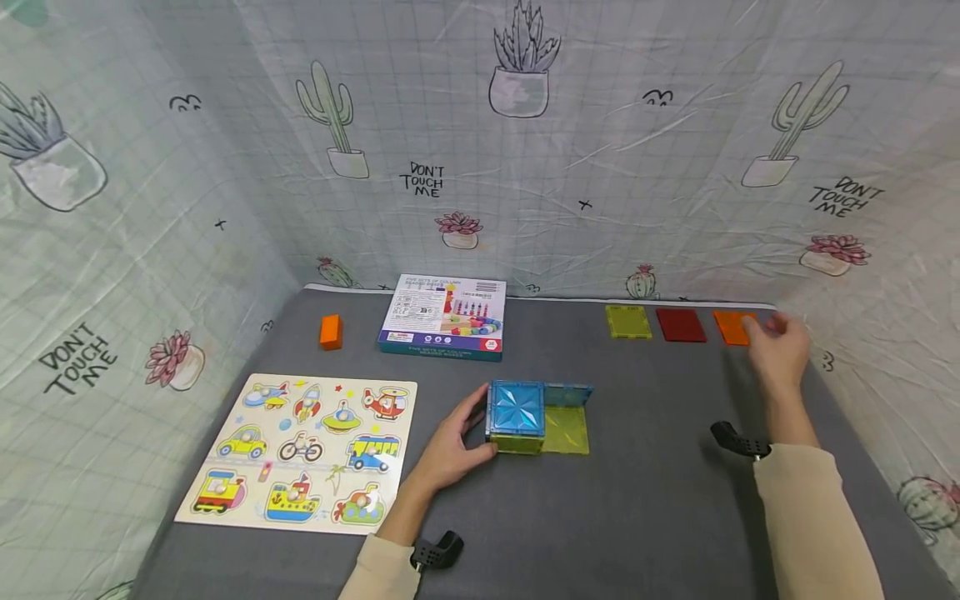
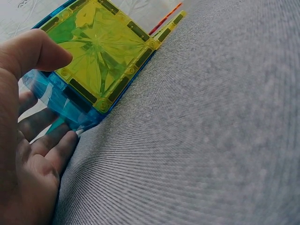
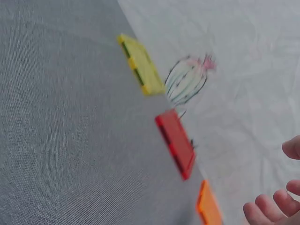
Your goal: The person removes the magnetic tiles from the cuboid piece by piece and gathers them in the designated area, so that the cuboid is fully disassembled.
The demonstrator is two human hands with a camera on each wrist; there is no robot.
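Note:
My left hand grips a cube of see-through magnetic tiles. Its thumb touches the yellow front tile, and its fingers lie along the blue left side. The cube's top is blue. To its right, a yellow tile lies flat with a blue tile standing behind it. At the far right, my right hand is beside an orange tile. In the right wrist view, its bent fingers are apart from that tile. A red tile and another yellow tile lie left of it.
A wooden vehicle puzzle board lies at the left. Behind the cube is a flat toy box, with an orange block left of it. A patterned cloth encloses the table's back and sides.

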